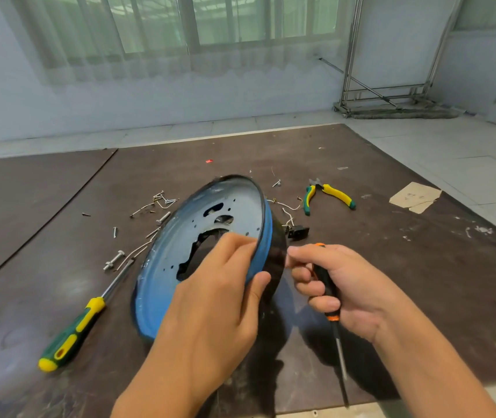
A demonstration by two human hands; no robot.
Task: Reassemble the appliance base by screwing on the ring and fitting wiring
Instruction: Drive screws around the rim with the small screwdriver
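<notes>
Base point(180, 245): blue, round, tipped up on its edge on the table point(406, 267); pierced inner face turned up and to the left.
Ring point(277, 254): black band round the base's outer wall, on its right side.
Left hand point(219, 288): clamped on the base's near rim, fingers hooked over onto the inner face, thumb pressed on the outer wall at the ring's edge.
Right hand point(346, 288): just right of the base, fingers curled tight round the small screwdriver point(328, 286); index fingertip at the ring, touching or just short of it, cannot tell.
Small screwdriver: black handle with orange ends, shaft pointing down and away from the base.
Hands: apart, one on each side of the ring.
Wires point(285, 206): thin and pale, behind and right of the base, near a black switch point(298, 232).
Pliers point(328, 194): yellow-green handles spread, right of the base, beyond the wires.
Large screwdriver point(71, 333): green and yellow, flat on the table left of the base, shaft aimed at the base's lower left edge.
Screws point(166, 201): scattered left and behind-left of the base.
Bolts point(114, 260): among the screws, left of the base.
Cardboard point(415, 197): torn scrap, well right of the base, near the table's edge.
</notes>
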